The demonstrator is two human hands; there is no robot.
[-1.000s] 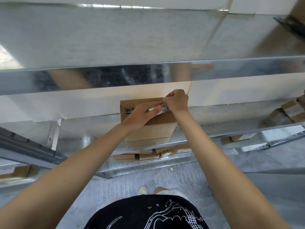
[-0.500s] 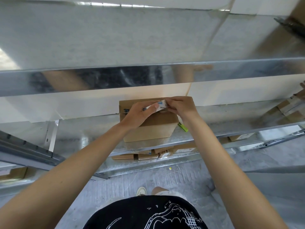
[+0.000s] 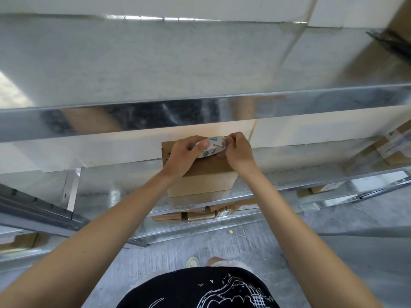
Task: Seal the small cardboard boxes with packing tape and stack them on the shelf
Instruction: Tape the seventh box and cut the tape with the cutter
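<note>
A small brown cardboard box (image 3: 203, 180) stands on the metal shelf (image 3: 289, 181), against the white wall. Above its top I hold a roll of packing tape (image 3: 212, 147), white with blue print. My left hand (image 3: 185, 155) grips the roll from the left, thumb across its face. My right hand (image 3: 238, 152) pinches at the roll's right edge, fingers closed there. My hands hide the top of the box.
A deep upper shelf (image 3: 200, 114) juts out overhead. More cardboard boxes (image 3: 393, 147) sit at the far right of the same shelf, and several flat ones (image 3: 200, 215) lie on the lower shelf. Below is concrete floor (image 3: 244, 245).
The tape roll has turned so its flat face shows. Both hands have risen slightly over the box, and the green object seen beside the right wrist half a second ago is out of sight.
</note>
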